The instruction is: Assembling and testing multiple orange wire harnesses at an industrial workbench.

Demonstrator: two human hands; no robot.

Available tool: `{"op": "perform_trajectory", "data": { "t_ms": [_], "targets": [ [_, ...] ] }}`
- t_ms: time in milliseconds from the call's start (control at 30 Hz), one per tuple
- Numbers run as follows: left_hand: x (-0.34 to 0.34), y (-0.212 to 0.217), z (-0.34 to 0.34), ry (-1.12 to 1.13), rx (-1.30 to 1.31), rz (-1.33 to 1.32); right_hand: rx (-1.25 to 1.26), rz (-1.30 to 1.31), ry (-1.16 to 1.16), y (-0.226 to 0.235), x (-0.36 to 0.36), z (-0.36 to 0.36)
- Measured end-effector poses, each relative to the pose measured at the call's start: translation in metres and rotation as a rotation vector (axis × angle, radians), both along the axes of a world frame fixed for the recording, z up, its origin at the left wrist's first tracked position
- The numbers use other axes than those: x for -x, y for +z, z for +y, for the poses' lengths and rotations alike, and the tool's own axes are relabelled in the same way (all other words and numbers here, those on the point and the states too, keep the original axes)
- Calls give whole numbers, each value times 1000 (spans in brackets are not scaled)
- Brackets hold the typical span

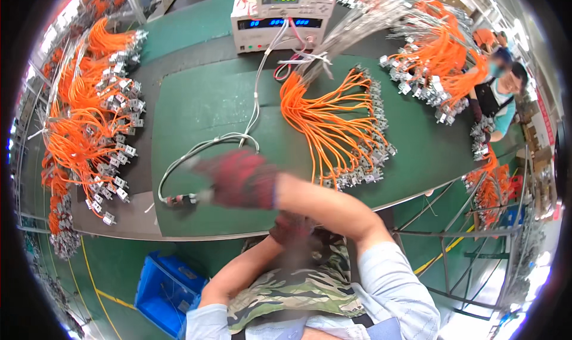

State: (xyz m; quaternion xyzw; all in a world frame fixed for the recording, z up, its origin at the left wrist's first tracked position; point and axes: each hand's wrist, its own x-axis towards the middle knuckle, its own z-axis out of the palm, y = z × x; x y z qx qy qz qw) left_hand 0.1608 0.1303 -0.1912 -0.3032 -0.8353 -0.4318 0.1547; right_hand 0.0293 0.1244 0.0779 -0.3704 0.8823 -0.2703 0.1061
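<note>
- Table (196, 114): holds the cables in separate groups; which are finished and which remain cannot be told.
- Left cables (83, 102): heaped along the table's left side, apart from both hands.
- Middle cables (304, 114): fanned out, ends free, right of the plug.
- Tester (280, 36): displays lit, so seemingly ready.
- Right hand (241, 179): blurred beside the plug; grip cannot be told.
- Left hand (292, 228): at the near edge; grip unclear.
- Plug (179, 200): over the table's left half; whether joined, too blurred to tell.

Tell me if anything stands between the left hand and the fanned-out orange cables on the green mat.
Yes: in this view, the right forearm crosses the straight path from the left hand to the orange cables.
</note>
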Motion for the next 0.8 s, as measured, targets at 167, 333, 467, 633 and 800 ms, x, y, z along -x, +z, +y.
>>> {"op": "perform_trajectory", "data": {
  "t_ms": [167,333,467,633,800],
  "targets": [
    [22,140,-21,-128,184,-424,422,-85,-859,-72,85,156],
    [48,193,-58,-139,309,-541,1040,-154,-842,-86,145,144],
    [122,204,-88,159,347,-279,1185,-120,-906,-133,186,129],
    [194,178,-85,265,589,-408,1694,-611,-716,-164,187,159],
    [198,154,-85,212,636,-395,1100,-66,-840,-45,136,202]
  ]
}}
